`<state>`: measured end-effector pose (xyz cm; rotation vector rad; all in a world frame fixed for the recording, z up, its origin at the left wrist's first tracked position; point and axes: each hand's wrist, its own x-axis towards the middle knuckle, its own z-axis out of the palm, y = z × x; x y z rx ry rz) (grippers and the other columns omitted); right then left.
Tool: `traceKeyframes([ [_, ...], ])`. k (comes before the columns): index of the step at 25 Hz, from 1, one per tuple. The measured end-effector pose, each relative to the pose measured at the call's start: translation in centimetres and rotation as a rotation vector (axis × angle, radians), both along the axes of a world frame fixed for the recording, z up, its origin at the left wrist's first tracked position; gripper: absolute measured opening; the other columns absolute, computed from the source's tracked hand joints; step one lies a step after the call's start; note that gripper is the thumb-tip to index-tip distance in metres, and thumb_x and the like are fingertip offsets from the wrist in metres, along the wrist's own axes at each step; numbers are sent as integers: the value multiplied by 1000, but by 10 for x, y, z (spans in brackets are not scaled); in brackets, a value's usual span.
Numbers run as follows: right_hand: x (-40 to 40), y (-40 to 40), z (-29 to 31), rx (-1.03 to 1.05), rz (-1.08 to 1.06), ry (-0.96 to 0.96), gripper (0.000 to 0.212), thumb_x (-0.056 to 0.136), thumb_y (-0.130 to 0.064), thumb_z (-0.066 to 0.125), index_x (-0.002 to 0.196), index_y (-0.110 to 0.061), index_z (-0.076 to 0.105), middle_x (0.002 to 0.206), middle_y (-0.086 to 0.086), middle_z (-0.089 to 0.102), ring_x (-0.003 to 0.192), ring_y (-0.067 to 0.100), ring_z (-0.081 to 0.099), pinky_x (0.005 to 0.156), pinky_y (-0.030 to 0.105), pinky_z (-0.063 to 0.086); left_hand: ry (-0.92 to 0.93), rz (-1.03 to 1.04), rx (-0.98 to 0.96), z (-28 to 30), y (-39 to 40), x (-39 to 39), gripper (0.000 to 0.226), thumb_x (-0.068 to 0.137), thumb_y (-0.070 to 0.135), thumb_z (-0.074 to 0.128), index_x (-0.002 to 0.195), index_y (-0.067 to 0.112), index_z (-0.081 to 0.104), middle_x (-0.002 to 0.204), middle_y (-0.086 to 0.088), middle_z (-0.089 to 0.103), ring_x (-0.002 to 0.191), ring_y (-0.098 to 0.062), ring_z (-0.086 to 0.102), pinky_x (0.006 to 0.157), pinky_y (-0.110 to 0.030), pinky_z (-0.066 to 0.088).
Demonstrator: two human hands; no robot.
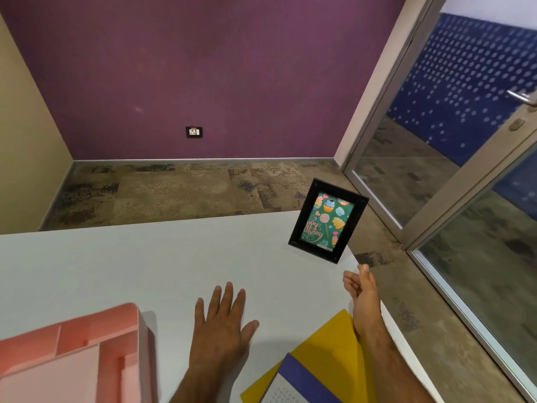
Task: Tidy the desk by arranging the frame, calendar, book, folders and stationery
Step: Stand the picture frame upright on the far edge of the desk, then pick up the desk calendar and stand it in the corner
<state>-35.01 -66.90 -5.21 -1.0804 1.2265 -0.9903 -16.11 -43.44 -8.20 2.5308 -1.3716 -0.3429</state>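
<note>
A black picture frame (328, 220) with a green birthday card stands upright near the far right corner of the white desk (130, 266). My right hand (360, 289) hovers just in front of the frame, fingers loosely curled, holding nothing and not touching it. Flat on the desk, with straight spread fingers, lies my left hand (222, 324) at the centre. A yellow folder (325, 344) lies at the bottom right under my right forearm. On it sits a calendar (293, 385) with a purple-blue top and a white number grid.
A pink desk organiser tray (72, 353) with several compartments stands at the bottom left. The desk's right edge runs close beside my right arm, with carpet floor and a glass door beyond. A purple wall lies past the desk's far edge.
</note>
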Motion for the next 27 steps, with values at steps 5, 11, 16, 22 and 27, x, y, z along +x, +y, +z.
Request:
traceKeyframes([
  [5, -27, 45, 13, 103, 56, 165, 51, 95, -51, 47, 128, -13, 53, 116, 8, 64, 111, 25, 59, 104, 46, 44, 196, -26, 114, 28, 30, -12, 64, 98, 57, 25, 154, 27, 17, 164, 4, 8, 151, -18, 2, 121, -46, 3],
  [11, -59, 129, 46, -84, -6, 291, 46, 92, -42, 59, 132, -21, 50, 124, -2, 56, 114, 18, 53, 93, 34, 43, 388, 11, 26, 51, 81, -43, 64, 93, 58, 45, 149, 28, 32, 153, 8, 37, 140, -17, 34, 112, -32, 30],
  [16, -106, 202, 31, -62, -240, 589, 39, 87, -33, 68, 117, -8, 62, 121, 15, 63, 111, 33, 55, 91, 43, 45, 497, 76, 66, 58, 125, -71, 72, 82, 63, 51, 144, 29, 37, 145, 6, 47, 131, -20, 43, 105, -36, 38],
  [22, -138, 290, 36, 389, -309, 716, 69, 81, -42, 73, 135, -6, 47, 138, 20, 48, 125, 41, 43, 104, 47, 37, 532, 44, 79, 73, 159, -96, 54, 76, 57, 56, 119, 25, 47, 115, 7, 58, 105, -19, 56, 89, -37, 48],
  [27, -140, 316, 28, 464, -349, 671, 77, 73, -48, 75, 129, -3, 49, 133, 20, 52, 119, 39, 49, 100, 45, 42, 540, -49, 140, 83, 174, -108, 48, 76, 56, 58, 113, 29, 45, 112, 10, 65, 97, -16, 62, 84, -35, 51],
])
